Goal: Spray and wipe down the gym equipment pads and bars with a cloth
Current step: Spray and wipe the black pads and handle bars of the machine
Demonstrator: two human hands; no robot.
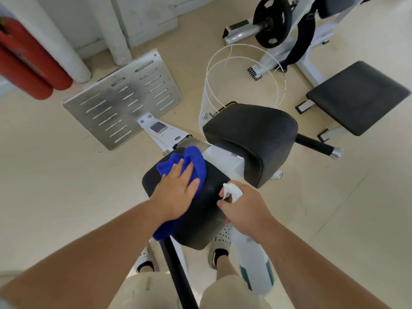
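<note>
Two hands are working at one machine. The left hand [176,192] is lying flat, fingers straight and slightly spread, pressing one blue cloth [194,161] onto the top of the near pad [200,221]. The cloth is bunching ahead of the fingertips and trailing under the palm, over the pad's left edge.

The right hand [245,210] is gripping one white spray bottle [254,264] by the neck, fingers curled round it. The nozzle is pointing left at the near pad, and the bottle body is hanging down beside the right leg.

Three black pads are showing in full: the near pad, a second pad [252,134] just beyond it on the same white frame, and a bench pad [356,97] well apart to the right. Two black bars are showing: a side handle [316,144] projecting from behind the second pad, and a lower bar [176,275] running down between the legs.

Also present are one slotted metal footplate [120,101], one white wire basket [206,103], one weight plate [273,21] and two red cylinders [29,63] at the left edge.
</note>
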